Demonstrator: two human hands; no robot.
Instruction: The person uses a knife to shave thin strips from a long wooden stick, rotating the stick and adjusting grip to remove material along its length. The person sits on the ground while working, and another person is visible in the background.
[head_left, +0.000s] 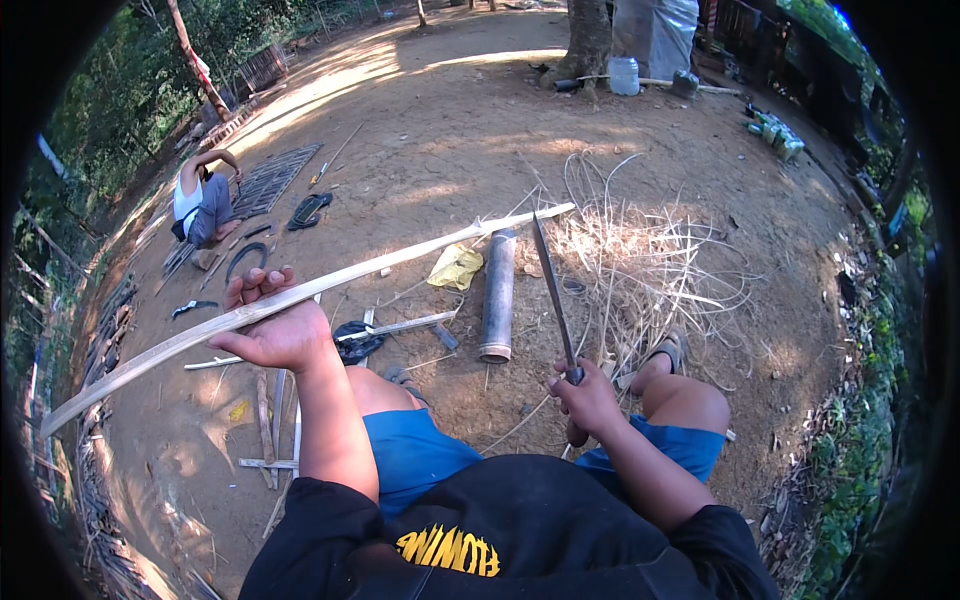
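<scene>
My left hand [285, 335] is turned palm up, thumb and half-curled fingers on either side of a long pale bamboo strip [390, 260] that lies across it. The strip slants from the lower left up to the middle of the view. In my right hand [590, 400] is the handle of a long knife [552, 285], its dark narrow blade pointing up and away. The blade's tip meets or overlaps the strip near its far end; contact cannot be told. Below that end a dark grey cylinder [497, 300] lies on the dirt between my feet.
Thin curled shavings [650, 255] spread in a heap at right. A crumpled yellow wrapper [455, 267] lies beside the cylinder. Sticks [267, 420] lie at left. Another person [205, 200] crouches at far left by a slatted panel [275, 180]. A tree trunk [588, 40] stands behind.
</scene>
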